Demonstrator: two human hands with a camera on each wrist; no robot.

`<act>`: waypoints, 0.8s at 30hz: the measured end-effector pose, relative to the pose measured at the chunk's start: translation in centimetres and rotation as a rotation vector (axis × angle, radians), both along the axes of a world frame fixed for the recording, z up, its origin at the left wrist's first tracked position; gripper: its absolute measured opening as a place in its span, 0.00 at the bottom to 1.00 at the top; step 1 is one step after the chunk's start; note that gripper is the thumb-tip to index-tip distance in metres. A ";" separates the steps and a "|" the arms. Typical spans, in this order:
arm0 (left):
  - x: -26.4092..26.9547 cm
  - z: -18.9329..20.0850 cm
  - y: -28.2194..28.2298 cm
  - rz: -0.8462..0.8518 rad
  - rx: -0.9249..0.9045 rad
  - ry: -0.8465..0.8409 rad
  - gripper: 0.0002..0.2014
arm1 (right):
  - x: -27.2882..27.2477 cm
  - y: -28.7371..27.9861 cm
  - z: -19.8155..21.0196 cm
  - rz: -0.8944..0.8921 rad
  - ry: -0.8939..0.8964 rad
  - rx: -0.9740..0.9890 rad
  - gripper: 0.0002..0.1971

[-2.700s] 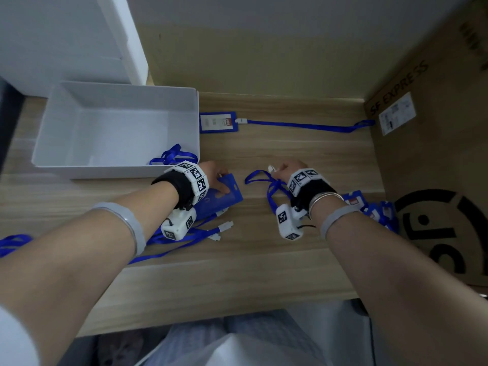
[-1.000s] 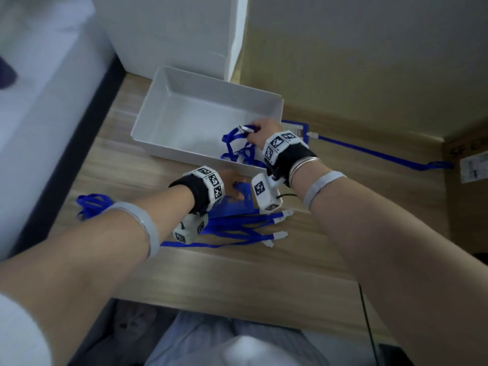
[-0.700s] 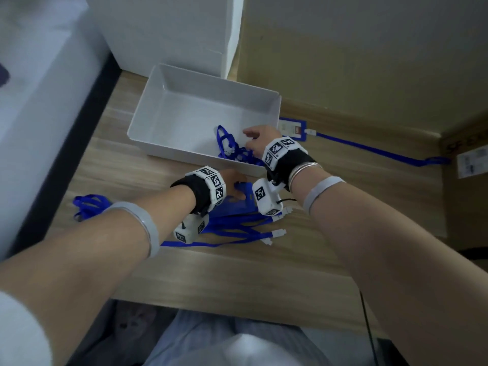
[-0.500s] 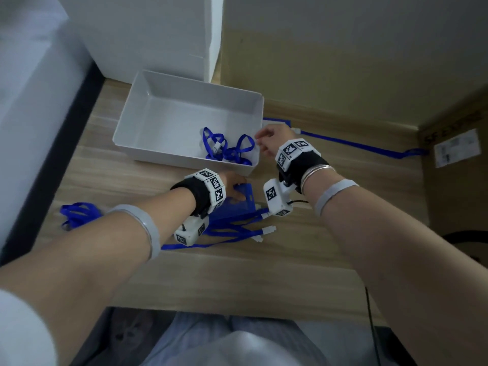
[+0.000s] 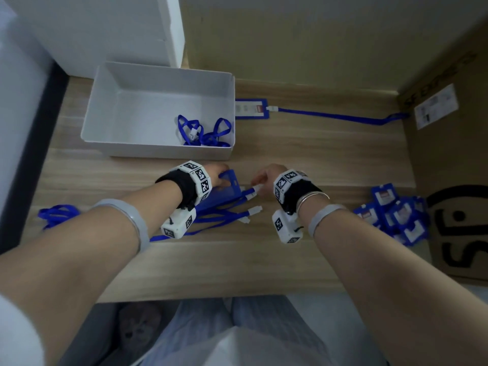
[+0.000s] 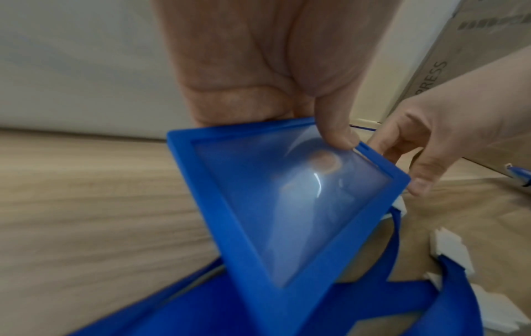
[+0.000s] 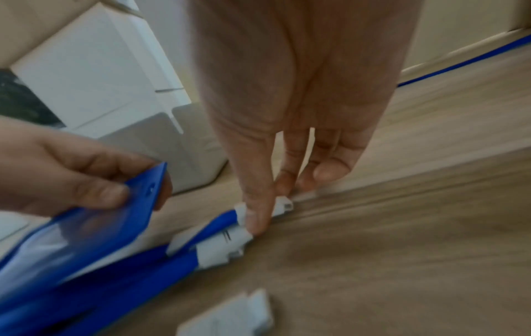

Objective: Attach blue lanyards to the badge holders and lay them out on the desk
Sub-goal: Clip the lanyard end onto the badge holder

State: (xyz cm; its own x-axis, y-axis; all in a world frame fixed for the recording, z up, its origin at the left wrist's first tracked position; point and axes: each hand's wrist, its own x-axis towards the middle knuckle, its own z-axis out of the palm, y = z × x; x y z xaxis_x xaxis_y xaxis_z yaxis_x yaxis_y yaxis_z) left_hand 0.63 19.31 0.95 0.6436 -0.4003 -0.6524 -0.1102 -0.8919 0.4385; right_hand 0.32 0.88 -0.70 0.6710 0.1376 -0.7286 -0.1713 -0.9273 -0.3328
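Note:
My left hand (image 5: 220, 175) pinches an empty blue badge holder (image 6: 287, 204) by its top edge and keeps it tilted above the desk, thumb on the clear window. Under it lie several blue lanyards (image 5: 224, 216) with white clips. My right hand (image 7: 273, 204) reaches down just right of the holder (image 5: 229, 190). Its thumb and fingertips pinch the white clip (image 7: 284, 204) of one lanyard, which rests on the wood. The clip and the holder are apart.
A white tray (image 5: 158, 70) behind my hands holds a tangled lanyard (image 5: 203, 130). A badge holder with its lanyard (image 5: 330, 116) stretched out lies along the back. Loose badge holders (image 5: 393, 215) are piled against a cardboard box (image 5: 454, 154) at right. A lanyard bundle (image 5: 55, 215) lies far left.
My right hand carried a tangled lanyard to the white tray, let it go there, then came back and took hold of a clip on the desk. The left hand kept the holder.

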 end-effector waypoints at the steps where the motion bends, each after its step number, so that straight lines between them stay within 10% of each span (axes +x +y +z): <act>1: -0.1 -0.1 -0.1 0.010 0.002 -0.003 0.05 | -0.1 0.0 -0.2 0.035 0.003 -0.025 0.18; 11: -0.3 0.2 -2.5 -0.023 0.059 -0.053 0.23 | -0.1 -2.8 1.0 -0.355 -0.142 0.249 0.16; 14: 0.0 -0.3 -3.2 -0.069 0.056 -0.012 0.16 | 0.4 -3.5 1.6 -0.543 -0.130 0.532 0.03; 18: 0.2 -0.6 -4.7 0.093 0.019 -0.072 0.25 | 1.2 -4.5 2.4 -0.847 -0.104 0.880 0.12; 24: 0.7 0.3 -6.6 0.133 -0.115 -0.103 0.19 | 0.8 -6.9 3.6 -0.225 -0.170 0.290 0.06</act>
State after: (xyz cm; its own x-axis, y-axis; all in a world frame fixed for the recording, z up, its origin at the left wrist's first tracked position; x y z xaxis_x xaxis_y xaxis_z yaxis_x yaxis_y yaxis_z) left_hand 1.31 12.74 1.22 0.7568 -0.3755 -0.5351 -0.0444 -0.8462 0.5310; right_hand 1.17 -6.05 2.87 0.8151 0.1567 -0.5577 -0.2798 -0.7364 -0.6159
